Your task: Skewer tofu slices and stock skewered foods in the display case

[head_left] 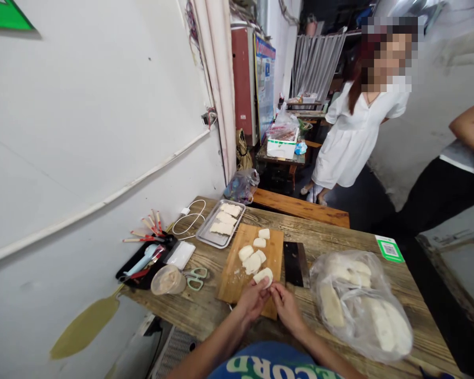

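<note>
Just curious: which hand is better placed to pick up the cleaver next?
Probably the right hand: the cleaver lies just right of the cutting board, while the left hand holds the white piece.

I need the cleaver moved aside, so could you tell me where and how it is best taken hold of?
The cleaver lies flat on the wooden table beside the cutting board. Its handle is not clearly visible, so find that first; coming from the open right side, away from the board, looks safest.

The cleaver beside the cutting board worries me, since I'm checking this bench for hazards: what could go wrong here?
1. The cleaver lies close to the right hand, so a sideways reach might brush it.
2. The white piece pinched by both hands, left hand included, sits near the cutting board edge and could drop.
</note>
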Motion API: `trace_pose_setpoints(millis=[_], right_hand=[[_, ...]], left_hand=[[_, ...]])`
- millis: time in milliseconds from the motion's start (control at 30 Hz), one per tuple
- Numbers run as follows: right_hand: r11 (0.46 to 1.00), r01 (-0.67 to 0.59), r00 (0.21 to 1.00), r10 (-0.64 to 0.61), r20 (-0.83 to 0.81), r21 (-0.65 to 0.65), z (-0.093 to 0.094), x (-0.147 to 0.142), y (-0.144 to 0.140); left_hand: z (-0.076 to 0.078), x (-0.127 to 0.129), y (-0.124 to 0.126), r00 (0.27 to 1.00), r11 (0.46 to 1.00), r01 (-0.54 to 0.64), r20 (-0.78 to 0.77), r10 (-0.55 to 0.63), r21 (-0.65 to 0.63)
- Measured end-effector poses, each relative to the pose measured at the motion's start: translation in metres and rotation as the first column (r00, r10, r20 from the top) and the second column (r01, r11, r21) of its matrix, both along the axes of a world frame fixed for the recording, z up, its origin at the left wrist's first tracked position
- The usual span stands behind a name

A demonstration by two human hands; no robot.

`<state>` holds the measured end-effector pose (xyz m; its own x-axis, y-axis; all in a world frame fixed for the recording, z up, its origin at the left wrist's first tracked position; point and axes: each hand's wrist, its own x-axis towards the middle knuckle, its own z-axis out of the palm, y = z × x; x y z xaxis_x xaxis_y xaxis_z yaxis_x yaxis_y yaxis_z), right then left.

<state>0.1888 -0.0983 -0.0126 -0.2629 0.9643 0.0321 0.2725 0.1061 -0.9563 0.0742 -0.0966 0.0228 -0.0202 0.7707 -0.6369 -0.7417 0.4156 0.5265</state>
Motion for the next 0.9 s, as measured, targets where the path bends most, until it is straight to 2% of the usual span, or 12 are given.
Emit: trace_pose_setpoints(millis=[167,300,367,467,567,733,900], right_hand=[[1.000,-0.019,0.999,0.019,-0.030,-0.011,-0.003,-0.007,-0.003],[0.996,-0.074,0.997,0.071,-0.040,-0.058,-0.007,-0.009,0.001],[0.992,-0.107,0.994,0.105,-0.034,-0.063,-0.010,-0.009,0.004],[0.980,-0.185,0.983,0.186,0.000,-0.065,-0.012,-0.008,0.007],[0.968,-0.231,0.972,0.235,0.028,-0.097,-0.014,-0.011,0.008],[0.962,-0.239,0.965,0.250,0.075,-0.132,-0.017,-0.015,0.010],[0.954,-0.295,0.898,0.298,0.324,-0.058,-0.004,-0.026,0.026]], left_hand=[[0.002,-0.008,-0.002,0.996,0.996,-0.084,-0.003,0.084,0.023],[0.009,-0.028,-0.007,0.995,0.999,0.039,0.089,-0.038,-0.008],[0.012,-0.044,-0.005,0.993,0.998,0.054,0.100,-0.055,0.012],[0.012,-0.068,0.002,0.998,0.992,-0.067,0.028,0.065,0.102],[0.008,-0.084,0.010,0.987,0.979,-0.149,-0.032,0.155,0.136],[-0.001,-0.109,0.019,0.969,0.965,-0.246,-0.012,0.248,0.089],[-0.004,-0.141,0.033,0.940,0.938,-0.341,0.048,0.339,0.054]])
